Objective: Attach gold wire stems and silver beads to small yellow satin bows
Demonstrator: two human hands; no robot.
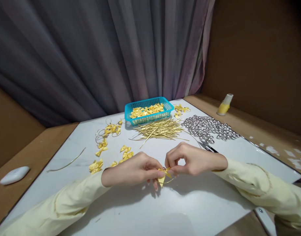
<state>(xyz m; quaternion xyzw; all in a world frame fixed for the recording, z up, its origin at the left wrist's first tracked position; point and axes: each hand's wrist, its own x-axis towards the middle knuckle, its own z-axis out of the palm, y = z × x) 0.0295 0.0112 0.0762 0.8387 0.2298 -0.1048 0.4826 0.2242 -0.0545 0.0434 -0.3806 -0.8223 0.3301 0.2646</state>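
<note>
1. While the left hand (138, 168) is pinching a yellow bow (161, 181) between thumb and fingers, the right hand (187, 159) is closing its fingertips on the bow's other side.
2. Bow: sitting between the two hands, above the white tabletop (130, 209); a small silver piece (164, 168) is showing at its middle. A thin gold cord (169, 181) is curving out below the right fingertips.
3. Left of the grip, loose yellow bows (126, 154) are lying just beyond the left wrist, one bunch (95, 166) closer to the sleeve. Farther off, more bows with looped cords (112, 129) are clustering.
4. Well left of the grip, a single cord (67, 165) is lying alone; past it, a white rounded object (14, 175) is resting on the brown surface.
5. Straight beyond the grip, gold strands (160, 129) are piling up in front of a blue basket (128, 113), which is holding many yellow bows. A small group of corded bows (181, 108) is lying at its right.
6. Beyond the right hand, silver pieces (209, 127) are spreading in a heap, with dark-handled scissors (209, 147) lying between heap and wrist.
7. Farther right, a white cone wound with yellow (224, 105) is standing upright.
</note>
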